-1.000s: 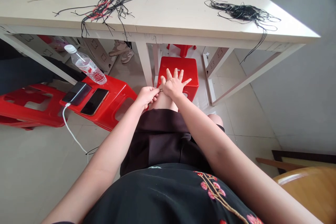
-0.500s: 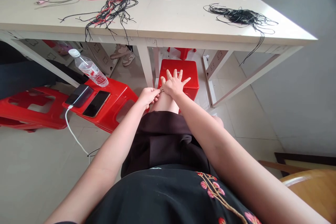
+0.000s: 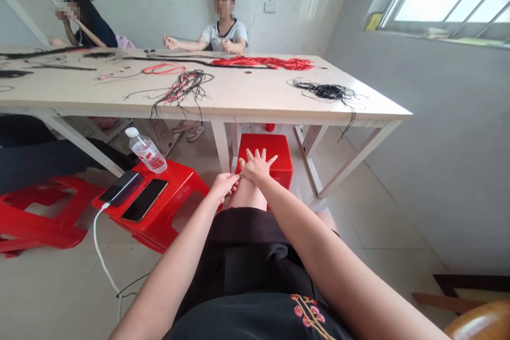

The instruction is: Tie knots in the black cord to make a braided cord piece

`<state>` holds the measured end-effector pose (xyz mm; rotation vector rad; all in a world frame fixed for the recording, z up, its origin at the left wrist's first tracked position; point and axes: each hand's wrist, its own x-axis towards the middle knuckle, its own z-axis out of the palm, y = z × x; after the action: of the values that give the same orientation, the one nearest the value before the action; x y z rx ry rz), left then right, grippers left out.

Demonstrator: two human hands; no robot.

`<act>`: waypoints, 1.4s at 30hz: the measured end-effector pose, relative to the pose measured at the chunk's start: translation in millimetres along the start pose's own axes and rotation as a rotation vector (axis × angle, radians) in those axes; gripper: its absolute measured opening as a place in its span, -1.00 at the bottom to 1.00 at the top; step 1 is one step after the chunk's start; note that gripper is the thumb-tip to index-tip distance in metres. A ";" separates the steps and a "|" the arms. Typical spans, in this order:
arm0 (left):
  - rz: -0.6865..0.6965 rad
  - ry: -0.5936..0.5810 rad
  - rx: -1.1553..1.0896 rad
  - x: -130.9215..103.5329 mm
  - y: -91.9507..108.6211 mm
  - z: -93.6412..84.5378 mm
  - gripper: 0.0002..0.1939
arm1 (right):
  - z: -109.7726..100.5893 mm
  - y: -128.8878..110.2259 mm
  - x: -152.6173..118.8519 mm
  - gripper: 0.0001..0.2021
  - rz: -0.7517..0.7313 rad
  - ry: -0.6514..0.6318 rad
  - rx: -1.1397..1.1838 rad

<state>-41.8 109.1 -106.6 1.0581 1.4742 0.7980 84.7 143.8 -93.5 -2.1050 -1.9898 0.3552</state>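
My left hand (image 3: 225,186) pinches a short bit of thin black cord (image 3: 241,176) between thumb and fingertips, beside my bare knee. Over the leg, my right hand (image 3: 256,168) lies flat with its fingers spread, and the cord runs in under its edge. How much cord lies beneath the palm is hidden. Beyond the hands is a red plastic stool (image 3: 266,143). On the table above them rest a tangled black and red cord bundle (image 3: 185,86) and a black cord bundle (image 3: 329,90).
A long pale table (image 3: 255,101) spans the front, with red cords (image 3: 263,63) at its far side. Left of my legs, a red stool (image 3: 175,180) holds a water bottle (image 3: 147,153), a phone (image 3: 145,200) and a cabled black device (image 3: 120,188). Two people sit across the table.
The camera view has tilted up, bringing the people, wall and window into sight. Both hands keep nearly the same pose on the leg, the left still pinching the cord.
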 end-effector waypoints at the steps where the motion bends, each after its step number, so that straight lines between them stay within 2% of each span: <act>1: -0.001 -0.001 -0.004 -0.3 0.2 -1.0 -0.76 | -0.3 -1.3 0.7 -0.41 0.006 -0.015 -0.005; 4: -0.006 0.001 -0.015 -0.7 -0.2 -3.6 -0.75 | -1.7 -5.3 1.9 -0.41 0.010 -0.034 -0.008; 11: 0.000 0.023 -0.030 3.4 -4.1 -7.1 -0.67 | -2.9 -10.7 1.2 -0.42 -0.018 0.022 0.033; 25: 0.004 0.038 -0.036 0.8 -2.5 -8.6 -0.67 | 1.6 -12.7 4.1 -0.43 -0.038 0.045 0.060; 42: 0.021 0.043 -0.048 -3.5 -3.6 -8.9 -0.68 | 0.4 -15.3 6.0 -0.45 -0.028 -0.035 0.056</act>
<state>-51.2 105.1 -107.0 1.0275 1.4754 0.8718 70.4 150.6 -89.0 -2.0493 -2.0026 0.4407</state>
